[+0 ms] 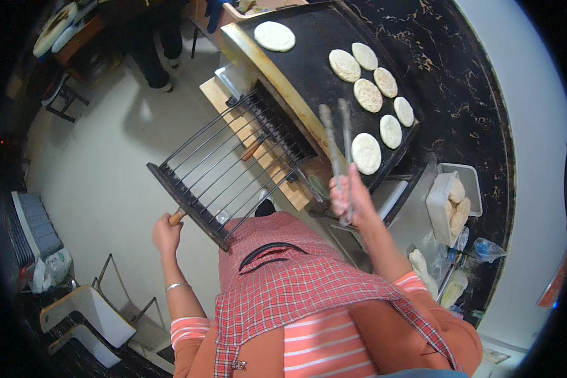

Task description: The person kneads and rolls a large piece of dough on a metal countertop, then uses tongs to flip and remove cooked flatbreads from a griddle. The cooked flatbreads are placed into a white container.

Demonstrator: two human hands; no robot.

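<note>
My left hand point(167, 235) grips the wooden handle of a black metal rack drawer point(227, 165), which is pulled out from below the griddle. In my right hand point(349, 198) is a pair of metal tongs point(338, 141), slightly blurred, its tips over the near part of the black griddle point(307, 75). Nothing shows between the tips. Several round flatbreads lie on the griddle: a pale one point(366, 153) right of the tongs, a browned one point(368, 95) beyond them and another pale one point(274, 36) at the far left.
A plastic container of dough pieces point(442, 208) stands on the counter at the right, near plastic bags point(489, 249). Another person's legs point(146, 61) are at the upper left. White chairs point(90, 316) stand at the lower left, and a wooden board point(260, 146) juts out under the griddle.
</note>
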